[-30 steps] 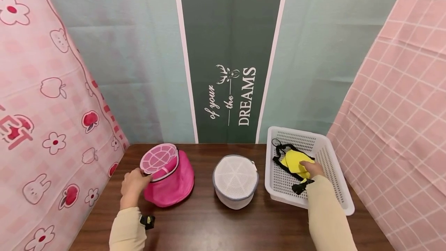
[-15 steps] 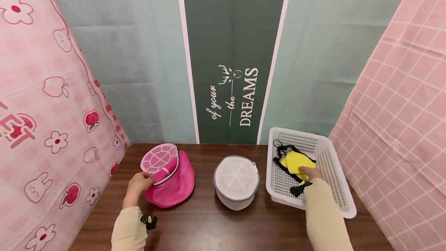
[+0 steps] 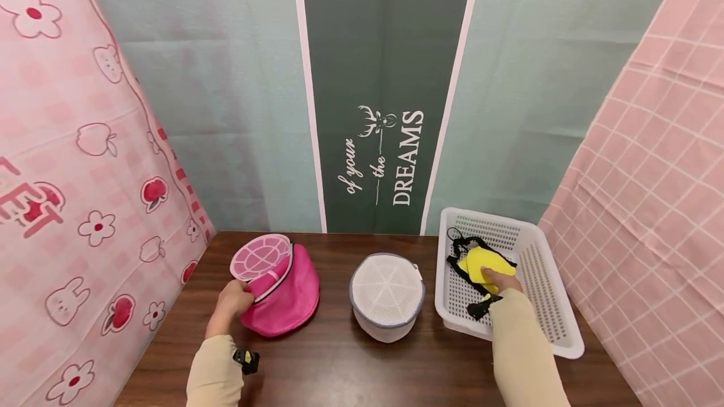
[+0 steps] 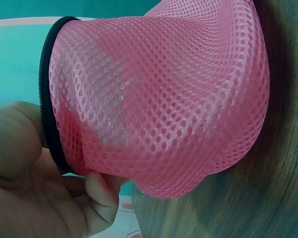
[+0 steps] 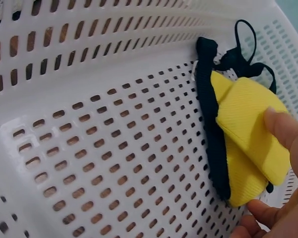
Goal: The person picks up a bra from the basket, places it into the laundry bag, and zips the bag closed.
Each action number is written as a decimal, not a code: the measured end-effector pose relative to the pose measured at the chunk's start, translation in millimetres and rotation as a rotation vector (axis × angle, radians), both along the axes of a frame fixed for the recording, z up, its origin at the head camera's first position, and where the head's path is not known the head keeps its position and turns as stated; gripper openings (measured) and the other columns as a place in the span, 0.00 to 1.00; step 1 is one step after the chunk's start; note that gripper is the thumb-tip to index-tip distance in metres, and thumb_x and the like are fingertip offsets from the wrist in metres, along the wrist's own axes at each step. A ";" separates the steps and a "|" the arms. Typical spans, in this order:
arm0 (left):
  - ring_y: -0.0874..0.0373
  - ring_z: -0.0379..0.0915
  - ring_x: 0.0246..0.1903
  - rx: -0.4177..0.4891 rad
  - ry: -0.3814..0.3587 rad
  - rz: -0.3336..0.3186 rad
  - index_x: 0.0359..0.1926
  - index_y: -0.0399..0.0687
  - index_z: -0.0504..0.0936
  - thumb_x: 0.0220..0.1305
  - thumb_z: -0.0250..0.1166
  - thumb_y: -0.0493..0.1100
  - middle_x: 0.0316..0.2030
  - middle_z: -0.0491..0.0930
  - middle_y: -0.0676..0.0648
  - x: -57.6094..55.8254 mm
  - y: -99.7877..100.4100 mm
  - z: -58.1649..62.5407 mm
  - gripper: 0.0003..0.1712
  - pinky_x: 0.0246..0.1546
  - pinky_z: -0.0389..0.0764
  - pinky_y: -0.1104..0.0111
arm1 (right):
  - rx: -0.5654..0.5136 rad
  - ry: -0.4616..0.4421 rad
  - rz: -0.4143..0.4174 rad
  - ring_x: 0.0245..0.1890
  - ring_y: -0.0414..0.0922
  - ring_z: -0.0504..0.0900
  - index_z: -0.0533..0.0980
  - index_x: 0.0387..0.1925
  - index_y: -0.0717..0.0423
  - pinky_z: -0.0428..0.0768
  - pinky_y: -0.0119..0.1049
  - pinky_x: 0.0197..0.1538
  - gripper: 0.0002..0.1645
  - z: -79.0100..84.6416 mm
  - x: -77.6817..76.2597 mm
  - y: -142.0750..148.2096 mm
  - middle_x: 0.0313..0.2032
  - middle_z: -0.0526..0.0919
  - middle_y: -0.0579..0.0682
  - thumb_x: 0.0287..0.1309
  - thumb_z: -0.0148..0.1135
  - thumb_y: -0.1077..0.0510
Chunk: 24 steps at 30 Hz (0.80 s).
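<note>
At the left of the table a pink mesh laundry bag (image 3: 285,306) stands with its lid folded back and its dark zipper edge showing. My left hand (image 3: 234,300) grips the zipped rim on its near left side; the left wrist view has the thumb and fingers of that hand (image 4: 49,193) about the rim of the bag (image 4: 164,99). Inside the white basket, my right hand (image 3: 503,281) pinches a folded yellow bra (image 3: 486,262) with black straps. In the right wrist view the thumb of the hand (image 5: 288,144) lies on top of the bra (image 5: 253,129), with fingers at its lower edge.
The white perforated plastic basket (image 3: 560,306) stands at the right of the brown table (image 3: 339,375). Between it and the pink bag sits a round white mesh bag (image 3: 387,291) with a grey-blue edge. Fabric curtains (image 3: 237,112) enclose the back and sides.
The left hand has shifted slightly along the pink bag's rim, toward the right. The right hand has moved a little left and nearer in the basket, its thumb still on the bra.
</note>
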<state>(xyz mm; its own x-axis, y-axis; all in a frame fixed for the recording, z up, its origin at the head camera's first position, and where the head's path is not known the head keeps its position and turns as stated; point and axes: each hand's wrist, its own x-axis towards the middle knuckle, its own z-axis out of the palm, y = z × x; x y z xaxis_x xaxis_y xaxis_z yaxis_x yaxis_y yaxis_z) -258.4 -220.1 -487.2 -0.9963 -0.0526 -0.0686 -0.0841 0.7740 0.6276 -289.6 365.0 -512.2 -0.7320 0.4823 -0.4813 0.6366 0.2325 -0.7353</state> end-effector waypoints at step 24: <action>0.31 0.59 0.56 0.083 0.276 -0.056 0.57 0.18 0.64 0.45 0.59 0.26 0.57 0.62 0.23 0.1 11.1 -6.0 0.34 0.56 0.60 0.47 | 0.194 -0.029 -0.011 0.53 0.69 0.51 0.58 0.55 0.84 0.60 0.59 0.53 0.43 24.5 14.9 -24.4 0.49 0.59 0.76 0.55 0.55 0.47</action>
<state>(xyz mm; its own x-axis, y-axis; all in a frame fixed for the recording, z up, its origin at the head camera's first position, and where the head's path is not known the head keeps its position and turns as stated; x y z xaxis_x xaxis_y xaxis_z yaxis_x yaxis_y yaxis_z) -258.3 -209.0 -493.2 -0.9791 -0.0027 0.2034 0.1397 0.7177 0.6821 -274.7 340.6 -487.7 -0.7134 0.5758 -0.3995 0.6603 0.3613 -0.6583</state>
